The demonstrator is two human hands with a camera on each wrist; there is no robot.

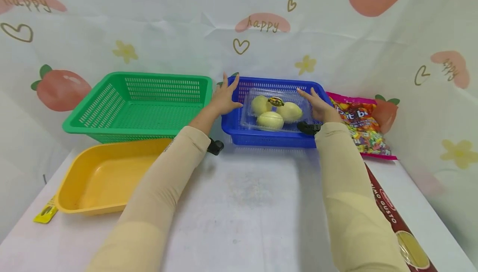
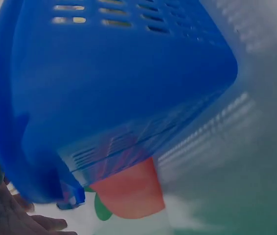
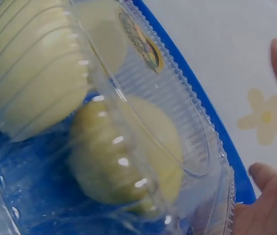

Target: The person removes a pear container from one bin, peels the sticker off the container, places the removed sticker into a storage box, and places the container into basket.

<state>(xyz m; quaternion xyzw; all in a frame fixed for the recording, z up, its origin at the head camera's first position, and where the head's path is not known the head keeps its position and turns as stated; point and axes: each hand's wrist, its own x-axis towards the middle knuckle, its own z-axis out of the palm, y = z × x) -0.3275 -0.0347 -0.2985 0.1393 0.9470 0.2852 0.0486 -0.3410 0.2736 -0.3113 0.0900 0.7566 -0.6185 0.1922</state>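
A clear plastic clamshell box (image 1: pixel 244 118) with a dark and gold sticker lies in the blue basket (image 1: pixel 269 140). Three pale yellow, rounded fruits (image 3: pixel 123 152) show through its lid; their exact kind is unclear. My left hand (image 1: pixel 224 98) is spread at the basket's left rim, and the left wrist view has its fingers (image 2: pixel 47 223) beside the basket's outer corner. Over the basket's right side, my right hand (image 1: pixel 320 106) has its fingers extended near the box. From the right wrist, that hand (image 3: pixel 270 205) appears at the box's edge; whether it touches is hard to tell.
Left of the blue basket stands a green basket (image 1: pixel 140 133), with a yellow tub (image 1: pixel 108 176) in front. A yellow sachet (image 1: pixel 46 213) lies by the tub. At right are a candy bag (image 1: pixel 360 126) and a long dark red package (image 1: pixel 392 211). A printed cloth hangs behind.
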